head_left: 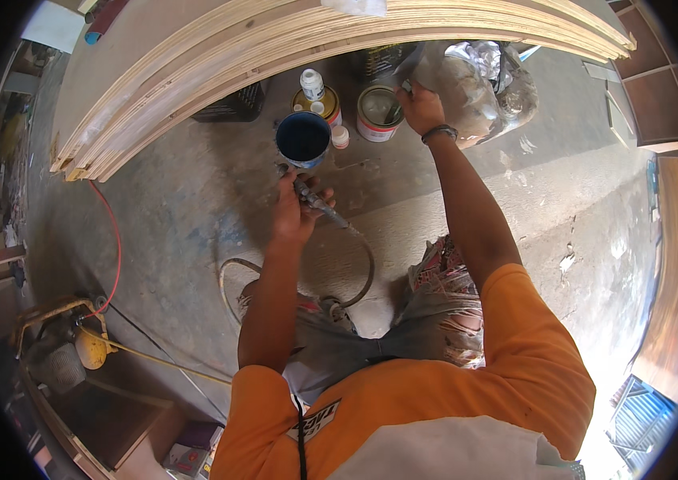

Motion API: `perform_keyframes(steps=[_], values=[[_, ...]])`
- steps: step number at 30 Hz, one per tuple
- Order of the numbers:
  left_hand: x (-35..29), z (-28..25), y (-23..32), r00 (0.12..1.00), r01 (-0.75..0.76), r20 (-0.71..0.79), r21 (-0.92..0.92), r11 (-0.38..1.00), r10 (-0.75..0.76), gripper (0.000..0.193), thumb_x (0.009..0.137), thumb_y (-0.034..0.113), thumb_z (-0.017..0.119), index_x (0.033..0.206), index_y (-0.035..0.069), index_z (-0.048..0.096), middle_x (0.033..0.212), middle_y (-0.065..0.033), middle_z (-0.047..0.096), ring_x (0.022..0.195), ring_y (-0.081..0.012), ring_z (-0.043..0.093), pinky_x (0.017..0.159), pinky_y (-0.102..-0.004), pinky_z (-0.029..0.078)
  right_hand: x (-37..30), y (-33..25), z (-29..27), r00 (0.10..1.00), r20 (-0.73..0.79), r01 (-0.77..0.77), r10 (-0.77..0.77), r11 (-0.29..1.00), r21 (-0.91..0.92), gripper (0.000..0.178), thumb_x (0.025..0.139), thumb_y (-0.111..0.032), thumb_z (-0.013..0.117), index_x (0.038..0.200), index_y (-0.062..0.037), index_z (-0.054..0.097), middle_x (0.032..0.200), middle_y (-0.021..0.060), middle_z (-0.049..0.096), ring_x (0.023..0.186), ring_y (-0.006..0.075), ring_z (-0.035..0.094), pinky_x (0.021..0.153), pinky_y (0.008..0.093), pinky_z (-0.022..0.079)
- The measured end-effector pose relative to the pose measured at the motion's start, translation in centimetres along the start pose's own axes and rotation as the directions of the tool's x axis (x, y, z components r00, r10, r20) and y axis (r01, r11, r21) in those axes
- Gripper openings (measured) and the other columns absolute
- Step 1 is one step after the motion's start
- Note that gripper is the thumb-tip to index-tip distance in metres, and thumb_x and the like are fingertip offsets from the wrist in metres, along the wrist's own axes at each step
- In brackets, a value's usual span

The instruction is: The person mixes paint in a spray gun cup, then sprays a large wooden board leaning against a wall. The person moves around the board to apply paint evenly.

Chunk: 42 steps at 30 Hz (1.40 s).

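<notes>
My left hand [300, 210] is closed around a spray gun [307, 192] with a hose attached at its tail. Right in front of it is a blue cup [303, 138], dark inside; I cannot tell whether it is joined to the gun. My right hand [421, 110] grips a thin dark stirring tool [393, 112], whose lower end dips into an open can [377, 126] of greyish liquid. Behind the cup stands a yellow-topped can [324, 102] carrying a small white bottle [312, 83]. A little white-capped container [341, 138] sits on the floor between the cans.
Stacked wooden boards [275, 50] overhang the far side. A clear plastic bag [487, 92] lies right of the cans, a black container [231, 104] left. The hose [369, 264] loops between my legs. At left are a compressor [63, 352] and a red hose [120, 248].
</notes>
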<state>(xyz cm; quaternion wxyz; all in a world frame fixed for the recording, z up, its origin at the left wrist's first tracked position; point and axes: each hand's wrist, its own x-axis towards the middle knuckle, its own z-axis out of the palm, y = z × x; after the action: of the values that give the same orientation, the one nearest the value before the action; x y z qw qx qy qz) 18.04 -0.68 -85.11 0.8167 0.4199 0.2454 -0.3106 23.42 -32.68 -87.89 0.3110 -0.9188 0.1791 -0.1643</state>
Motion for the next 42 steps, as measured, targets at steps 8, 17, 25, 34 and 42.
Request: perform_keyframes(steps=[8,17,25,34,42], values=[[-0.3,1.0,-0.7,1.0,0.001,0.015,0.058,0.998,-0.002,0.041,0.088,0.05,0.059,0.103,0.013,0.049,0.1,-0.0072,0.055,0.082,-0.0296,0.062,0.078,-0.0522,0.05,-0.2,0.6,0.4,0.996,-0.078,0.049,-0.046,0.998,0.032,0.034,0.089,-0.037,0.063,0.097,-0.0037,0.064,0.074,0.0161,0.066,0.07,0.0288,0.068,0.066,0.0377,0.052],[0.0,0.2,-0.3,1.0,-0.022,0.013,0.044,0.999,0.022,0.047,0.089,0.048,0.06,0.112,0.01,0.046,0.102,-0.0088,0.058,0.081,-0.0308,0.066,0.074,-0.0479,0.054,-0.3,-0.2,0.5,1.0,-0.013,-0.005,0.008,0.986,0.164,0.036,0.088,-0.04,0.06,0.099,-0.0062,0.063,0.083,0.0221,0.066,0.083,0.0416,0.064,0.074,0.0479,0.051],[0.8,-0.2,-0.6,0.998,-0.017,0.067,0.035,0.999,0.015,0.038,0.09,0.048,0.059,0.108,0.015,0.05,0.098,-0.0059,0.057,0.076,-0.0278,0.061,0.073,-0.0506,0.051,-0.3,-0.3,-0.1,0.992,0.114,-0.07,0.059,0.993,0.091,0.044,0.088,-0.047,0.06,0.095,-0.0039,0.064,0.076,0.0209,0.066,0.076,0.0391,0.065,0.07,0.046,0.053],[0.2,0.8,-0.3,0.999,0.035,0.007,0.099,0.994,-0.036,0.039,0.091,0.051,0.056,0.106,0.016,0.054,0.095,-0.0024,0.058,0.081,-0.0237,0.062,0.078,-0.0498,0.049,-0.4,-0.7,-0.2,0.995,0.096,-0.016,0.012,0.999,0.04,0.034,0.088,-0.038,0.058,0.102,-0.0069,0.063,0.088,0.0216,0.067,0.086,0.0401,0.065,0.077,0.049,0.052],[0.9,-1.8,0.1,0.997,0.005,0.078,0.085,0.996,-0.011,0.038,0.091,0.052,0.057,0.106,0.017,0.056,0.097,-0.0017,0.061,0.081,-0.0238,0.062,0.079,-0.0505,0.048,-0.4,-1.8,-0.4,0.994,0.11,0.017,-0.014,1.0,-0.025,0.033,0.088,-0.036,0.058,0.106,-0.0081,0.062,0.091,0.0214,0.068,0.087,0.0399,0.065,0.078,0.0489,0.052]])
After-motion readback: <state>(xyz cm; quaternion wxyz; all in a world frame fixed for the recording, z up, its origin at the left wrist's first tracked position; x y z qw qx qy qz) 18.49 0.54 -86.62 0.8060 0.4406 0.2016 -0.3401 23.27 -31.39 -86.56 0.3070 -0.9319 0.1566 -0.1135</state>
